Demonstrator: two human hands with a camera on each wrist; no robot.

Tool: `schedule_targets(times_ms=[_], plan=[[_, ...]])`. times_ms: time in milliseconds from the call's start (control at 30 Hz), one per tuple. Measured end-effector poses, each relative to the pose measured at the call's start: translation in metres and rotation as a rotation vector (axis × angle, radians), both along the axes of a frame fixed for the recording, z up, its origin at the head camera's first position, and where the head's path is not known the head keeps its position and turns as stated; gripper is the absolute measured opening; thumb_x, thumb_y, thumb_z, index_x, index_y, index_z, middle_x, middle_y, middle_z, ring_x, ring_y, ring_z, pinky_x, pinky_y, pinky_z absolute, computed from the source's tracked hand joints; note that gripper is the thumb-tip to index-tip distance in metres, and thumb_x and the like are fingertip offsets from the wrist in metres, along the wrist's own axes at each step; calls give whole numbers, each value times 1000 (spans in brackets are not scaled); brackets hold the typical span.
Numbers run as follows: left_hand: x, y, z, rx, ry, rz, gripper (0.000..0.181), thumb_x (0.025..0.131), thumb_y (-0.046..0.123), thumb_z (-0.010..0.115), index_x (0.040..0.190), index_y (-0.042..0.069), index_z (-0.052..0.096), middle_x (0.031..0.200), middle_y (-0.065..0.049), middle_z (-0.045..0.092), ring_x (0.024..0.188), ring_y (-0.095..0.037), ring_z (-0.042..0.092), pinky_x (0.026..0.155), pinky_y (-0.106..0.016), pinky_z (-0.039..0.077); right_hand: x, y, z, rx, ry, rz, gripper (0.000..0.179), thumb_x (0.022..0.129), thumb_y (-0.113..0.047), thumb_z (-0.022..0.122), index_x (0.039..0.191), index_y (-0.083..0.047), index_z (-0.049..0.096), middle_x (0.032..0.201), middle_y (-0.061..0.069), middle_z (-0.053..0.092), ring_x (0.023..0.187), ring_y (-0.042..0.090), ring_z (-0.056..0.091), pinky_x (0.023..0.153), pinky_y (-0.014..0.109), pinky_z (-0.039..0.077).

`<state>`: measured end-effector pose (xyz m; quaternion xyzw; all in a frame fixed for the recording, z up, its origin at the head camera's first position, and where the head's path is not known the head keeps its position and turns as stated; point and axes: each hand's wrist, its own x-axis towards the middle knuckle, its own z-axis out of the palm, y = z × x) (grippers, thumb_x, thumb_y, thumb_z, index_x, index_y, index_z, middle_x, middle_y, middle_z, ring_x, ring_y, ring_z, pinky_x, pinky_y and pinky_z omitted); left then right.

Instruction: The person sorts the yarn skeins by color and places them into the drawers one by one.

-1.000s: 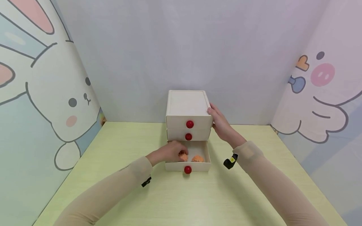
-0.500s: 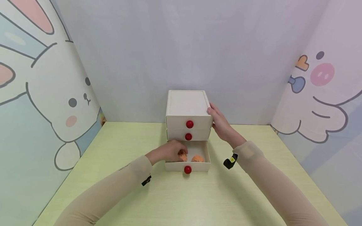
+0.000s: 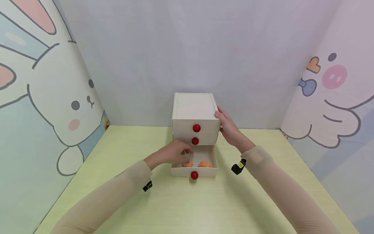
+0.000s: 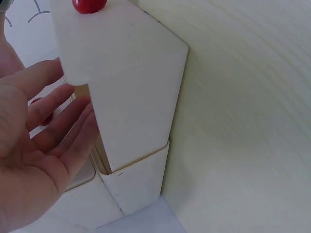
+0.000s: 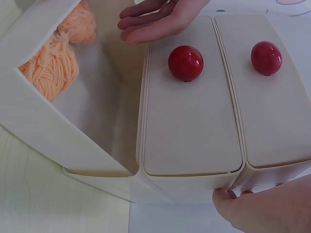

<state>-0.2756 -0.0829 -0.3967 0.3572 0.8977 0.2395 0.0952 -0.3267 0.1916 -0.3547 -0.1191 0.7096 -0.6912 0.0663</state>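
A white three-drawer box (image 3: 195,105) with red round knobs stands on the table, its bottom drawer (image 3: 182,173) pulled out. Two balls of orange yarn lie inside: the left yarn ball (image 3: 187,164) is partly covered by my left hand, and the right yarn ball (image 3: 204,163) sits near the drawer's front wall. My left hand (image 3: 174,152) hovers over the drawer's left side, fingers spread and holding nothing. In the left wrist view, its fingers (image 4: 60,116) reach past the drawer's side wall. My right hand (image 3: 229,128) rests against the box's upper right side, fingertips touching it.
The upper two drawers are closed, with red knobs (image 5: 185,63) facing front. A pale wooden table (image 3: 187,204) surrounds the box. Behind stands a plain light curtain (image 3: 140,65), with cartoon-printed panels (image 3: 52,97) at the sides.
My left hand has let go of the left yarn ball, spread its fingers and drawn slightly up and left. The right hand stays on the box.
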Motion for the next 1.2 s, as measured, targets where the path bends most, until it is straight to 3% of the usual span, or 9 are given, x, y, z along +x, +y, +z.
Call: schedule_targets(times_ms=[300,533,733,1000,1200], plan=[[10,-11,8,117,-13,32,27,95,18,82,120,12,77,113,1,76,106,-27,72,90,-33,60,0,1,1,0,3,1,69,113,-45,41,173,-29,10,178,5,11,162,28,14,131,58,13],[17,-19,5,164,-33,47,33,96,24,82,125,9,76,119,-7,76,103,-21,72,89,-31,61,0,2,0,10,0,-6,69,114,-46,40,173,-31,9,179,4,9,163,28,12,131,58,11],[27,-26,5,217,-105,83,34,97,25,81,127,11,75,120,-9,76,101,-13,71,91,-29,61,1,3,0,2,-1,-6,67,114,-45,40,173,-31,11,178,3,11,163,28,13,131,58,13],[46,-40,-2,297,-204,136,37,98,32,80,130,15,73,113,6,74,102,-12,70,89,-28,61,0,1,-1,3,-8,-12,69,114,-46,41,173,-30,10,179,3,10,163,28,12,131,58,12],[60,-51,-5,341,-314,126,36,100,33,78,130,15,72,110,5,74,103,-15,69,88,-28,59,0,0,0,-3,-1,-7,69,113,-45,42,173,-30,11,178,4,12,162,28,14,131,57,12]])
